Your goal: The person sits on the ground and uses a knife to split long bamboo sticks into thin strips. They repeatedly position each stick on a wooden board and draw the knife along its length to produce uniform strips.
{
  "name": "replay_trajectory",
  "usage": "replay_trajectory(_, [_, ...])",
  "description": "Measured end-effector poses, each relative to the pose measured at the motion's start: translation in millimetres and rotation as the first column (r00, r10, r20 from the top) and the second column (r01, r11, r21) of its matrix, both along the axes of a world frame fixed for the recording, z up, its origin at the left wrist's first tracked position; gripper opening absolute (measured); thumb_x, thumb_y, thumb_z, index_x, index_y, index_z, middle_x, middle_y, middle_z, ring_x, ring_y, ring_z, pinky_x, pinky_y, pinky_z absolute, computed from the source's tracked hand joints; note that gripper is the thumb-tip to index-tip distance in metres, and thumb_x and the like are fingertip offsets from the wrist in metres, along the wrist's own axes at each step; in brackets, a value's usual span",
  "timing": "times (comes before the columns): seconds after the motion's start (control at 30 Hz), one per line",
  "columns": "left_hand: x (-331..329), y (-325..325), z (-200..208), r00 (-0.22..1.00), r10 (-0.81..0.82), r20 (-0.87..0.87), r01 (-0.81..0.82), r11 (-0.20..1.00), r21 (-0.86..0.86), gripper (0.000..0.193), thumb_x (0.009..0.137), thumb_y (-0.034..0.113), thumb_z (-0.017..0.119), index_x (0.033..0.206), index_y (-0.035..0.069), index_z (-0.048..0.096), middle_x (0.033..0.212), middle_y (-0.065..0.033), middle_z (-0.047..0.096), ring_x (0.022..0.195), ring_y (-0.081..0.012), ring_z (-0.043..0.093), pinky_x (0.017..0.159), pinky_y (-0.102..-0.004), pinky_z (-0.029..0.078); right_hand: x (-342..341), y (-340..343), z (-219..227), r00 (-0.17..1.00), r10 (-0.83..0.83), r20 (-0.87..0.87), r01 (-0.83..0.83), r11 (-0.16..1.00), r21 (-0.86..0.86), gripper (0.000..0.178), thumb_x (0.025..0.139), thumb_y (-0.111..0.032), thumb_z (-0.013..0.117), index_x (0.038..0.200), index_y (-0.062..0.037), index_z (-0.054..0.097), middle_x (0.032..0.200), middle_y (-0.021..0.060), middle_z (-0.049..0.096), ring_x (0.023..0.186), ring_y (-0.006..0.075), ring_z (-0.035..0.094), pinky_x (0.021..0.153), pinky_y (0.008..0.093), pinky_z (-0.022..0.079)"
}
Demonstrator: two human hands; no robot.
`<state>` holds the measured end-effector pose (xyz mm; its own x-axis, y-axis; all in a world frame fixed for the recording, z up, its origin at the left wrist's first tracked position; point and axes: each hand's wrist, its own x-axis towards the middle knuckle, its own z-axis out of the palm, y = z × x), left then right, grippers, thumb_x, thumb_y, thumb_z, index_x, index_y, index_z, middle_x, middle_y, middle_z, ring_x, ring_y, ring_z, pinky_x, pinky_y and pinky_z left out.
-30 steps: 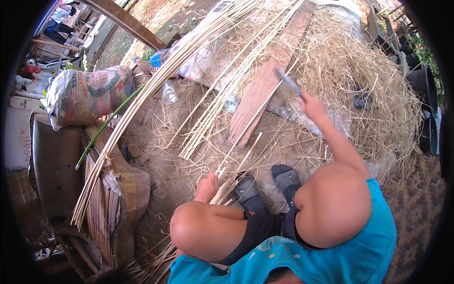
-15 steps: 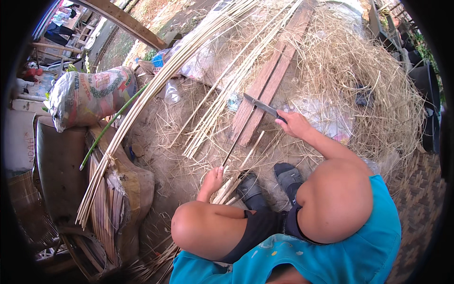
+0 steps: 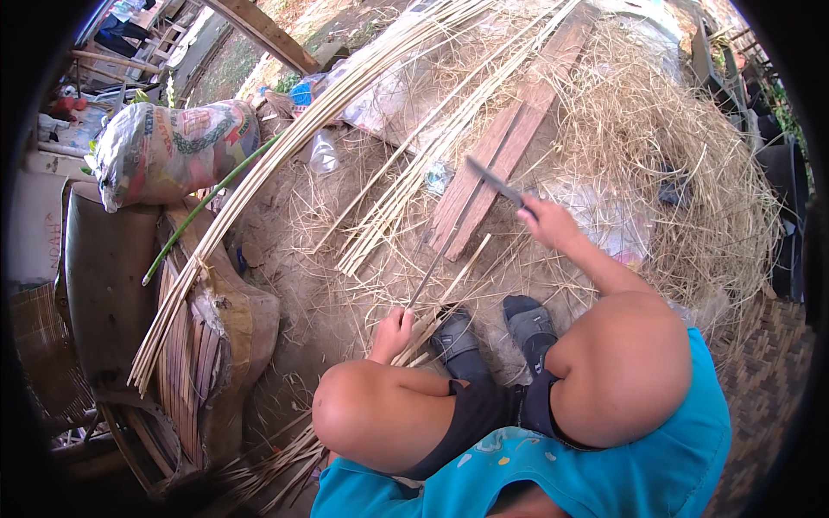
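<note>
My left hand (image 3: 394,333) is closed on the near end of a thin, dark strip (image 3: 427,281), low beside my left foot. The strip runs away from me onto a reddish-brown wooden plank (image 3: 462,226), in line with a dark lengthwise line on it. In my right hand (image 3: 551,223) is a knife (image 3: 494,180), gripped by its dark handle. Its blade points up and left across the plank. Whether the blade touches the strip or plank I cannot tell. Pale split strips (image 3: 393,220) lie left of the plank, and more pass by my left hand.
Curly shavings (image 3: 682,164) heap up at the right. A long bundle of pale strips (image 3: 226,226) and a green stalk (image 3: 207,200) slant across the left, near a stuffed sack (image 3: 177,151) and a worn wooden block (image 3: 246,324). My feet in dark footwear (image 3: 458,338) are close to the plank.
The whole view has shifted slightly. The knife sits a little farther up along the plank, still in my right hand. My left hand keeps its hold on the strip.
</note>
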<state>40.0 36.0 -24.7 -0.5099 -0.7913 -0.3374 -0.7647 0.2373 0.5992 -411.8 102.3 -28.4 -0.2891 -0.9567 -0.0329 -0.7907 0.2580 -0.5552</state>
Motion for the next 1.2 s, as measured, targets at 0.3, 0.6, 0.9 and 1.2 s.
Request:
replay_trajectory(0.3, [-26.6, -14.1, 9.1, 0.956, -0.180, 0.233, 0.212, 0.970, -0.121, 0.040, 0.108, 0.037, 0.040, 0.096, 0.001, 0.053, 0.070, -0.0340, 0.063, 0.071, -0.0546, 0.064, 0.064, -0.0637, 0.050, -75.8, -14.6, 3.5, 0.961, -0.275, -0.021, 0.275, 0.961, 0.026, 0.035, 0.101, -0.043, 0.055, 0.120, -0.0145, 0.065, 0.088, 0.0198, 0.071, 0.083, 0.0417, 0.070, 0.072, 0.0522, 0.056])
replay_trajectory(0.6, [13.6, -18.0, 18.6, 0.996, -0.017, 0.085, 0.000, 0.980, 0.197, 0.052, 0.106, 0.040, 0.046, 0.087, -0.005, 0.062, 0.080, -0.0281, 0.066, 0.077, -0.0441, 0.066, 0.072, -0.0533, 0.048, 77.7, 9.7, 39.9, 0.912, 0.411, 0.003, -0.408, 0.905, 0.120, 0.046, 0.103, -0.044, 0.051, 0.140, -0.0171, 0.054, 0.097, 0.0236, 0.069, 0.087, 0.0429, 0.070, 0.079, 0.0514, 0.057])
replay_trajectory(0.9, [105.3, 9.2, 54.5, 0.984, 0.053, 0.171, -0.117, 0.914, 0.390, 0.047, 0.105, 0.040, 0.049, 0.091, -0.003, 0.063, 0.077, -0.0255, 0.065, 0.073, -0.0384, 0.067, 0.070, -0.0511, 0.049, -65.8, -21.9, 27.1, 0.951, -0.310, -0.013, 0.310, 0.948, 0.073, 0.042, 0.102, -0.043, 0.054, 0.128, -0.0112, 0.064, 0.089, 0.0251, 0.071, 0.088, 0.0449, 0.069, 0.081, 0.0538, 0.054])
replay_trajectory(1.2, [138.9, 9.8, 87.9, 0.961, 0.041, 0.275, -0.156, 0.897, 0.413, 0.046, 0.105, 0.040, 0.049, 0.093, -0.003, 0.063, 0.076, -0.0246, 0.065, 0.072, -0.0370, 0.067, 0.070, -0.0503, 0.050, -19.9, 17.4, 10.7, 0.937, -0.314, 0.150, 0.307, 0.949, 0.072, 0.046, 0.101, -0.041, 0.057, 0.133, -0.0093, 0.062, 0.098, 0.0269, 0.071, 0.095, 0.0470, 0.068, 0.084, 0.0515, 0.053])
